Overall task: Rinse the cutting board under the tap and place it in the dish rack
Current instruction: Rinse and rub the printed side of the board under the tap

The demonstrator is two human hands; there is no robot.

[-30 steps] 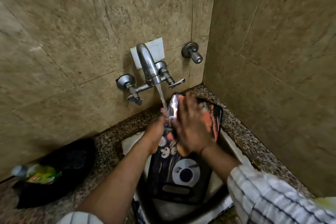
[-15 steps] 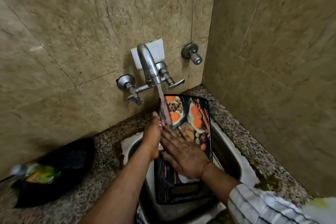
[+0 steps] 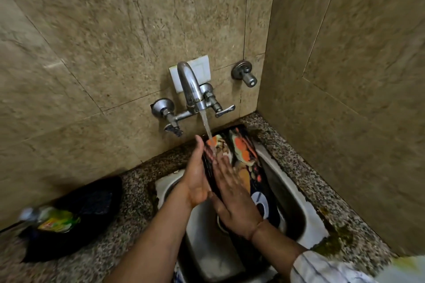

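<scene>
A dark cutting board (image 3: 246, 156) printed with orange food pictures stands tilted in the steel sink (image 3: 296, 190), its top end leaning toward the back wall. Water runs from the chrome tap (image 3: 190, 89) onto the board's upper left part. My left hand (image 3: 195, 174) grips the board's left edge, thumb pointing up. My right hand (image 3: 234, 200) lies flat on the board's face, fingers spread and reaching up into the stream. The lower end of the board is hidden behind my right hand and wrist.
A black pan (image 3: 76, 218) with a green-labelled bottle (image 3: 53, 218) lies on the speckled counter at the left. A second wall valve (image 3: 245, 73) sits right of the tap. Tiled walls close the corner at the back and right. No dish rack is in view.
The board has turned more edge-on and leaned toward the wall. My right hand slid up its face into the water. My left hand shifted along the left edge.
</scene>
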